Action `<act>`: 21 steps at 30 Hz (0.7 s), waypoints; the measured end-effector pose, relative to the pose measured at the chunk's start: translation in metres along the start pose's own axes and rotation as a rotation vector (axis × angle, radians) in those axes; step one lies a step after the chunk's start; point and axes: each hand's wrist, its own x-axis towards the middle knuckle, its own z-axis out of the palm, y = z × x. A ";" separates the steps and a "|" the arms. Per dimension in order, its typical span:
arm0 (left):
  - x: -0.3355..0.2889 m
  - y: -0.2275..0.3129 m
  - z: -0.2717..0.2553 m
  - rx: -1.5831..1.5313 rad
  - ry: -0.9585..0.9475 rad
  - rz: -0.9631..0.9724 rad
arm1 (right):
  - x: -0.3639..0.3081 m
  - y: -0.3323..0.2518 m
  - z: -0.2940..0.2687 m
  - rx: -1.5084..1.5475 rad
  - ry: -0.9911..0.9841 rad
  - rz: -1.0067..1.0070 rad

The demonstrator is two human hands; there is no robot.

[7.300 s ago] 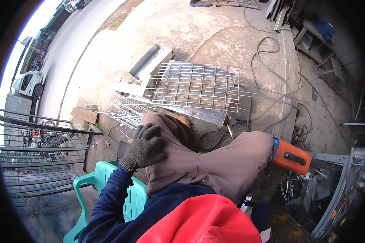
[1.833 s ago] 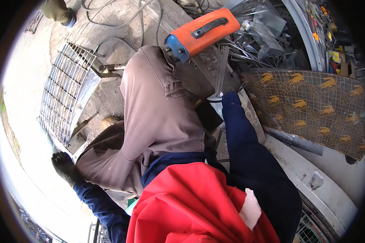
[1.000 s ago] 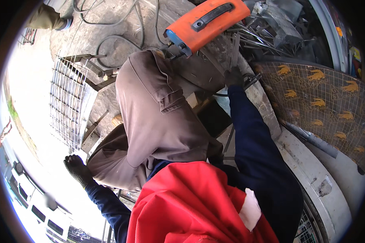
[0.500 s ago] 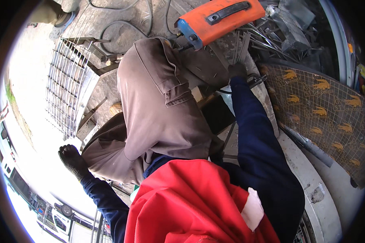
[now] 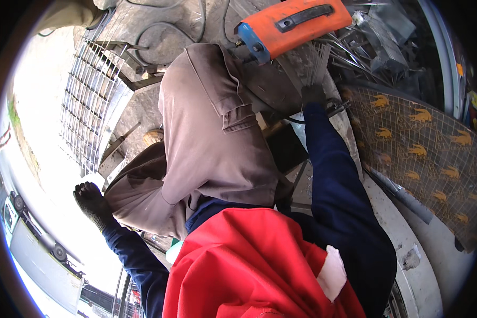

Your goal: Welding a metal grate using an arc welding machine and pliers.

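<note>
My right hand (image 5: pixel 314 95), in a dark glove, is closed around a bundle of thin grey welding rods (image 5: pixel 317 64) at the upper right. The rods fan out slightly above the fist and look smeared by motion. Just right of this hand lies a dark metal clamp or holder (image 5: pixel 338 107), with a black cable near it. At the left, beside my bent left leg (image 5: pixel 138 185), my gloved left hand (image 5: pixel 93 204) has its fingers curled in, and nothing shows in it. An orange and blue welding machine (image 5: pixel 294 29) with a black handle stands beyond the rods.
A metal grille (image 5: pixel 93 100) stands left of my legs. Scrap metal (image 5: pixel 387 47) is piled at the far right, above a brown patterned board (image 5: pixel 418 159). Black cables (image 5: pixel 159 24) loop over the floor. Another person's leg (image 5: pixel 69 16) shows at the upper left.
The rods in my right hand have shifted slightly and become blurred. My left hand has moved slightly up and left in the picture. Different vehicles show outside at the lower left.
</note>
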 end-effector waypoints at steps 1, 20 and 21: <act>0.007 -0.012 0.004 -0.023 -0.016 -0.014 | 0.017 0.027 0.007 -0.091 0.027 -0.084; -0.114 -0.144 0.443 1.111 -1.325 0.464 | -0.159 -0.049 -0.159 1.291 -0.274 0.024; -0.117 -0.175 0.444 1.122 -1.268 0.328 | -0.186 -0.067 -0.191 1.408 -0.279 0.089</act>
